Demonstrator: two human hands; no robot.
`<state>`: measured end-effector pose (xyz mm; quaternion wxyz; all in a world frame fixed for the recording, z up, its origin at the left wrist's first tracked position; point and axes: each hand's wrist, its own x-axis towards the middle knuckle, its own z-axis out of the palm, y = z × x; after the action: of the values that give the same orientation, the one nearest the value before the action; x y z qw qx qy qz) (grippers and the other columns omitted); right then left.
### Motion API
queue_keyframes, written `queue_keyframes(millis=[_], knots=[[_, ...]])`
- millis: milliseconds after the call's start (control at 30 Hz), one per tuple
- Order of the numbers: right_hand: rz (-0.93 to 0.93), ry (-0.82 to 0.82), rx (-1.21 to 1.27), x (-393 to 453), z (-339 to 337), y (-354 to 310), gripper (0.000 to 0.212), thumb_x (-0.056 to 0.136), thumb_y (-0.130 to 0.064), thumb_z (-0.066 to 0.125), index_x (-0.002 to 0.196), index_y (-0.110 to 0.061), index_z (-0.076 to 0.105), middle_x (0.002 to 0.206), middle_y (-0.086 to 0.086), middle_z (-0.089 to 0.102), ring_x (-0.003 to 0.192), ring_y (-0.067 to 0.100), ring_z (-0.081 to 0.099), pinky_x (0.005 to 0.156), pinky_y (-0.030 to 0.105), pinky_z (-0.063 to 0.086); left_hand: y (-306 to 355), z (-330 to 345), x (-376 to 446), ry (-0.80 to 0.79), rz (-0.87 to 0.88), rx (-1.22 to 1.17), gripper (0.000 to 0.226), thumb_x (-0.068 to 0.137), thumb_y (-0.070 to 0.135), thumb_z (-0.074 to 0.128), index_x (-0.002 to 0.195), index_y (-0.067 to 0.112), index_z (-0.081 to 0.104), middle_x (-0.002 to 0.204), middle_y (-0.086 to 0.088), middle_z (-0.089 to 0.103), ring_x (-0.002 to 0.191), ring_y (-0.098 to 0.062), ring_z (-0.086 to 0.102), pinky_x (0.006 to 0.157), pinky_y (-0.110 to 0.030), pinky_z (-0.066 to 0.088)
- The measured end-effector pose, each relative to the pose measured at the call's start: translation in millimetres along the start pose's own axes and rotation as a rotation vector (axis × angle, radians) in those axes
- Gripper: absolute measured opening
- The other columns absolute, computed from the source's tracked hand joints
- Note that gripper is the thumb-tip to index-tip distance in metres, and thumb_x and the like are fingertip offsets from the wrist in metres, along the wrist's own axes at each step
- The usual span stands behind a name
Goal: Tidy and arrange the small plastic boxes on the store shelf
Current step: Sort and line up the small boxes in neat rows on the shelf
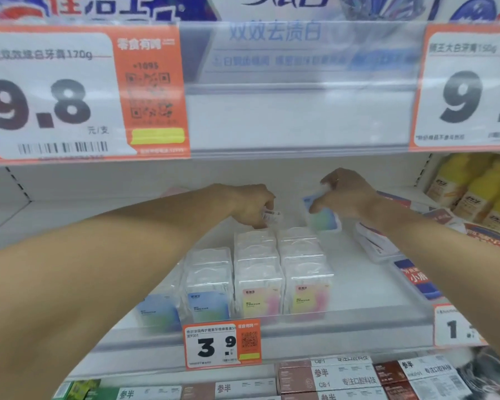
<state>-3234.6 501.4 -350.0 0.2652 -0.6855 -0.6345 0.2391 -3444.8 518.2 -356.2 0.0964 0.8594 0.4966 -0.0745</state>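
Left hand (250,204): fingers curled tight on a small clear box (270,216), just behind the box rows (257,272). Right hand (348,194): fingers pinch a blue-green box (324,219), tilted above the shelf (367,284).

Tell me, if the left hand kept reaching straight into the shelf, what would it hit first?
Probably nothing before the shelf's white back wall. The left hand, closed on a small clear box, is behind the rows of boxes, with bare shelf beyond; depth is unclear.
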Motion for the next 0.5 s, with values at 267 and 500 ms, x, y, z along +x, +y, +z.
queue_keyframes(millis=[267, 500], knots=[[0.02, 0.02, 0.375, -25.9, -14.8, -22.2, 0.047, 0.07, -0.011, 0.087, 0.107, 0.002, 0.062, 0.092, 0.009, 0.06, 0.082, 0.023, 0.061, 0.076, 0.042, 0.058, -38.5, -2.0, -30.2, 0.181, -0.236, -0.403, 0.037, 0.098, 0.021, 0.042, 0.061, 0.019, 0.042, 0.065, 0.001, 0.043, 0.057, -0.013, 0.036, 0.053, -0.026, 0.027], [0.036, -0.072, 0.522, -30.8, -1.4, -50.7, 0.062, 0.073, -0.008, 0.084, 0.126, -0.006, 0.054, 0.12, 0.009, 0.059, 0.1, 0.026, 0.068, 0.076, 0.046, 0.062, -51.3, -5.3, -47.4, 0.409, -0.401, -0.775, 0.038, 0.103, 0.032, 0.035, 0.083, 0.008, 0.057, 0.075, -0.01, 0.057, 0.065, -0.022, 0.056, 0.052, -0.025, 0.043]])
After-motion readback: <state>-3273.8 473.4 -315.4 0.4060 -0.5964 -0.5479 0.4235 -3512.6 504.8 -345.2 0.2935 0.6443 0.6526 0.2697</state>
